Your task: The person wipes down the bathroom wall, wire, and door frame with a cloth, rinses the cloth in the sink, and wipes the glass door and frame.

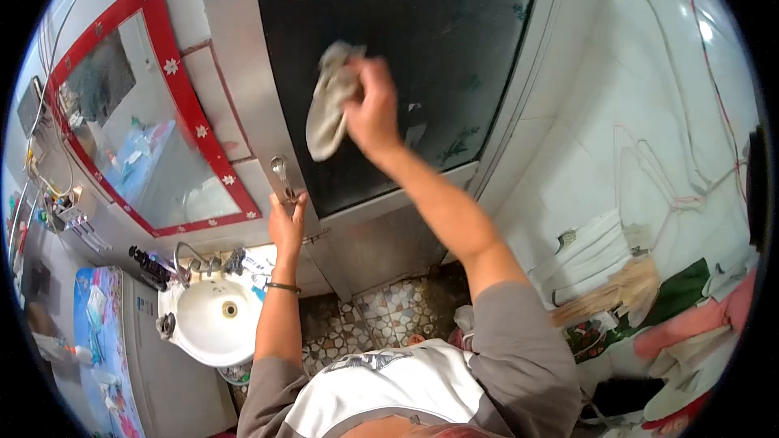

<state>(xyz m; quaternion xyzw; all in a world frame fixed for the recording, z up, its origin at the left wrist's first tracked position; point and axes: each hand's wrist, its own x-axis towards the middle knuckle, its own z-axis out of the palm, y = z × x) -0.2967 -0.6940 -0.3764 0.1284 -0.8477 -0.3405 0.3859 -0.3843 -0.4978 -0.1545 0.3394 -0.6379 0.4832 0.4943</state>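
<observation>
Cloth [326, 122] up at the dark door panel [430, 32], wiping apparently unfinished

From where I stand, the greyish cloth is at eleven o'clock, bunched in the closed fingers of the right hand [375, 109]; it's blurred, so I can't tell whether it touches the panel; the left hand [286, 223], toward ten, has its fingers wrapped round the door handle [281, 169]; I'd judge the job partway, since pale flecks show on the panel, though how much is wiped I can't tell; at eight o'clock the white basin [195, 328] shows its drain [230, 309]; at nine a wall holder [79, 204] carries slim, brush-like things [91, 235].
</observation>
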